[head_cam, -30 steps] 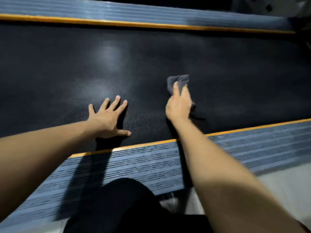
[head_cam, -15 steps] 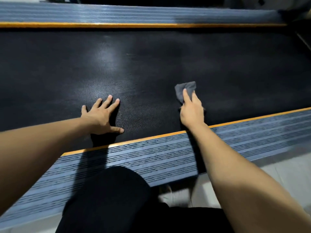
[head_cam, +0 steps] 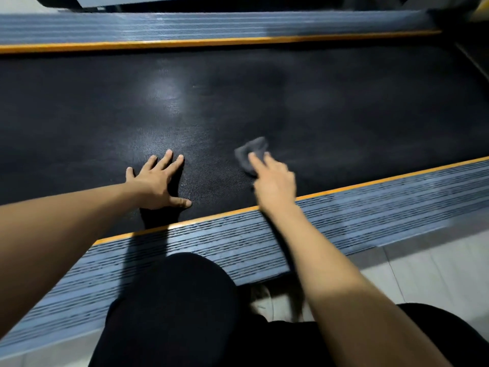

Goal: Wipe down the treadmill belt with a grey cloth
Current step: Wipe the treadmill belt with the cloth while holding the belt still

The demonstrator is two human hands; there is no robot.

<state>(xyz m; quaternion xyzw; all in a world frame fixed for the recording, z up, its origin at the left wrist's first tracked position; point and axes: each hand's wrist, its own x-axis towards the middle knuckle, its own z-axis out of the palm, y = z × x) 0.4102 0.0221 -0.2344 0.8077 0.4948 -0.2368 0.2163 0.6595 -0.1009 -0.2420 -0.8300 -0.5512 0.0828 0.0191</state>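
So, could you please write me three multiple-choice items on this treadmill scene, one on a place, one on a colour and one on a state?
1. Where does the grey cloth lie?
A. on the black belt
B. on the ribbed side rail
C. on the floor

2. What colour is the thin stripe between belt and near rail?
A. white
B. orange
C. green

3. How does the left hand lie?
A. curled into a fist
B. lifted off the belt
C. flat, fingers spread on the belt

Answers:
1 A: the cloth sits on the belt under the fingers of the right hand.
2 B: an orange line edges the belt.
3 C: the palm is down and the fingers are splayed.
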